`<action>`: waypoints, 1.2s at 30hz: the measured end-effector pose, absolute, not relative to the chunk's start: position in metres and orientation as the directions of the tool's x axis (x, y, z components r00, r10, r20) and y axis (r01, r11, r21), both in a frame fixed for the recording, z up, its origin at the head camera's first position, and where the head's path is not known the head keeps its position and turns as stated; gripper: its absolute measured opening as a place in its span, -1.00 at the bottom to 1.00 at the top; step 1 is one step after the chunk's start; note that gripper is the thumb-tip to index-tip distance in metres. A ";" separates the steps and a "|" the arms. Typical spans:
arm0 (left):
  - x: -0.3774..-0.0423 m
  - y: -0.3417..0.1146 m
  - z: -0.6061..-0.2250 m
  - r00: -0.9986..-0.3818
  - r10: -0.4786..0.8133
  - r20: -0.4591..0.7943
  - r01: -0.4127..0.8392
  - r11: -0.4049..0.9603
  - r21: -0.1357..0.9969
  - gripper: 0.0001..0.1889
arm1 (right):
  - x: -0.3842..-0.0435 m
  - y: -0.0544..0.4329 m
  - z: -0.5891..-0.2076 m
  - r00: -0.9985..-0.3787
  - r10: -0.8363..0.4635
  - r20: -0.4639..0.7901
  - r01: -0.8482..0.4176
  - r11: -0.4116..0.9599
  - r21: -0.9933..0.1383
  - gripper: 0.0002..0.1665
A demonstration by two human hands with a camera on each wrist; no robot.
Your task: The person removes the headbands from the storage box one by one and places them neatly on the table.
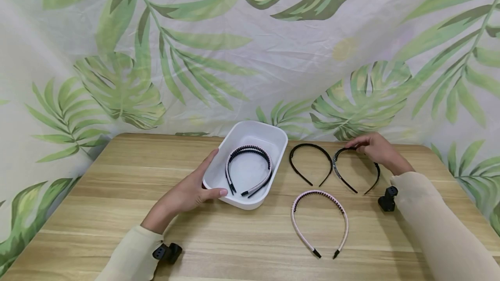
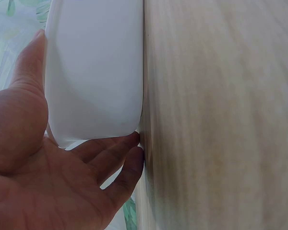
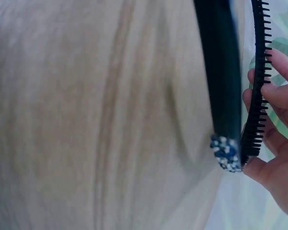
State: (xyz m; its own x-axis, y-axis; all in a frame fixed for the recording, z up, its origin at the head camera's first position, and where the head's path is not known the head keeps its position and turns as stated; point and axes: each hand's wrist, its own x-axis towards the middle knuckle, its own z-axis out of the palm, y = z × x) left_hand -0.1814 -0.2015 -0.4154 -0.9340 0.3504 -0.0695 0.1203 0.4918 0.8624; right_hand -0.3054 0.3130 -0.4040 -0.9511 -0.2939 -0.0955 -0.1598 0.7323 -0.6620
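Observation:
My left hand (image 1: 191,192) holds a white plastic box (image 1: 250,204) by its near left corner, thumb at the near end and fingers along the side. Inside the box lie a pink headband (image 1: 268,159) and a black one, overlapping, both with toothed inner edges. At the right, my right hand (image 1: 376,148) pinches a black headband (image 1: 343,181) by the top of its arch. That headband has comb-like teeth (image 3: 255,115) inside and a patch of glittery blue-and-white stones (image 3: 225,153). Its two ends point toward the front of the table.
Just left of the held headband lies a plain black headband (image 1: 310,145). A pink headband (image 1: 293,218) lies nearer the front, ends toward me. The wooden table (image 1: 97,211) meets a leaf-patterned cloth (image 1: 218,73) at its back edge.

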 end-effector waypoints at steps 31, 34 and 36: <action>-0.182 -0.201 -0.417 -0.935 0.348 -0.072 0.111 0.479 0.871 0.20 | -0.309 0.311 -0.411 -0.955 -0.279 -0.102 -0.150 0.750 -0.645 -0.60; -0.182 -0.201 -0.417 -0.933 0.353 -0.070 0.116 0.478 0.871 0.20 | -0.310 0.311 -0.412 -0.955 -0.278 -0.101 -0.150 0.749 -0.645 -0.60; -0.182 -0.201 -0.417 -0.933 0.353 -0.069 0.116 0.477 0.871 0.20 | -0.310 0.311 -0.412 -0.956 -0.275 -0.103 -0.147 0.750 -0.645 -0.60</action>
